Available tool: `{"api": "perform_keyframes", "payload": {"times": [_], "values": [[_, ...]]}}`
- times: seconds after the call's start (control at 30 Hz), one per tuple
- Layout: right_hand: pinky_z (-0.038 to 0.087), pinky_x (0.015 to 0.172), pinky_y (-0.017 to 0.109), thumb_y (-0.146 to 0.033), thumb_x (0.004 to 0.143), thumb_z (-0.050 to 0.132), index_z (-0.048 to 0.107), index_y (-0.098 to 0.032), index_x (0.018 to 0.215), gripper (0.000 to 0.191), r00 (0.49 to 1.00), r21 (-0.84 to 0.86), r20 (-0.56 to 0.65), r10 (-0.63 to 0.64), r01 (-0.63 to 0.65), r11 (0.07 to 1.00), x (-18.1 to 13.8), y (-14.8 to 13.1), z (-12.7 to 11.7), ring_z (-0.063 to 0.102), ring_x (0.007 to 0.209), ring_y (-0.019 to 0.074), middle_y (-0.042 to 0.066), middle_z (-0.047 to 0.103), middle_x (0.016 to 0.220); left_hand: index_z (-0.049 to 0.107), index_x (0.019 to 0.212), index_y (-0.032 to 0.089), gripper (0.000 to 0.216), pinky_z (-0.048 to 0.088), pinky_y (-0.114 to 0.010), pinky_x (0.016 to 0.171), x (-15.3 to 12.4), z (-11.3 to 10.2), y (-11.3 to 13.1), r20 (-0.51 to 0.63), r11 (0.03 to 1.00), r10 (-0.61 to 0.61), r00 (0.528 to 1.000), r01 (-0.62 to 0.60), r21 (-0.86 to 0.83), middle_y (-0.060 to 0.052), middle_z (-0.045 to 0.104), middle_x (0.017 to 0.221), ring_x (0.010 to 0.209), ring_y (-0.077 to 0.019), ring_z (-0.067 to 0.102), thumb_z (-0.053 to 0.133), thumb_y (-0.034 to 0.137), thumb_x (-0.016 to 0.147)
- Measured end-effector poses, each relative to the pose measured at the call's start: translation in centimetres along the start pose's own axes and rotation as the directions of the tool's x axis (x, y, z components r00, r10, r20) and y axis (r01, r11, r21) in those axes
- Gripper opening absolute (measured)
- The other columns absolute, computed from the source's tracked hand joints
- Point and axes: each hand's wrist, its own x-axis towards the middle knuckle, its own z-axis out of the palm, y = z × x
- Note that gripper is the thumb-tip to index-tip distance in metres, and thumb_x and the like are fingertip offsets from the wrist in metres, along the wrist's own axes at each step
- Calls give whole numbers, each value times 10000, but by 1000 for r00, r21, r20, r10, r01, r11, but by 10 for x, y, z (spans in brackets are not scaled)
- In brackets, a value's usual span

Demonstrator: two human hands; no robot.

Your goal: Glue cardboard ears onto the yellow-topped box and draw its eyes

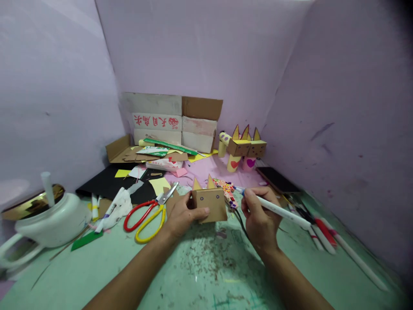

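Observation:
My left hand (182,213) is closed around the left side of a small brown cardboard box (211,209), thumb across its front. Two pointed yellow ears rise from the box's top, and two small drawn circles sit like eyes on its front face. In my right hand (263,217) is a white marker pen (284,212), its blue tip end pointing left, apart from the box. Behind the box and the pen tip lies a patterned, multicoloured item (230,200) with a dark cord; its kind is unclear.
Scissors (150,219) with red and yellow handles lie left of my left hand. A white teapot (53,221) stands far left. Eared cardboard figures (240,148) stand at the back right, near a dark phone-like slab (277,180). Several markers (322,239) lie right; paper scraps and an opened carton (158,122) are behind.

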Motion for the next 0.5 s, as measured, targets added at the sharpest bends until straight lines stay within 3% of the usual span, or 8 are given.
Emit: {"api": "perform_keyframes", "payload": {"times": [0.13, 0.3, 0.5], "values": [[371, 436, 222, -291, 797, 610, 553, -197, 757, 117, 987, -68, 148, -63, 73, 995, -7, 2, 3, 467, 462, 105, -46, 524, 552, 566, 1105, 122, 585, 472, -364, 829, 0, 1, -1, -10, 1000, 7, 1000, -7, 5, -101, 680, 1033, 986, -297, 604, 753, 253, 566], [413, 440, 230, -207, 767, 586, 586, -195, 828, 62, 894, -71, 399, -204, 252, 965, -20, -1, 12, 526, 478, 122, -18, 595, 601, 572, 1056, 117, 539, 472, -341, 795, 0, 2, 0, -9, 999, 40, 999, -39, 21, -91, 685, 979, 949, -285, 610, 751, 219, 558], [421, 434, 238, -242, 765, 583, 600, -189, 769, 56, 898, -173, 400, -183, 270, 947, -18, 6, 12, 535, 457, 132, -16, 596, 556, 568, 1045, 129, 557, 470, -360, 821, -1, 2, 1, 13, 999, 33, 999, -33, -4, -89, 679, 990, 958, -291, 611, 776, 221, 537]]}}
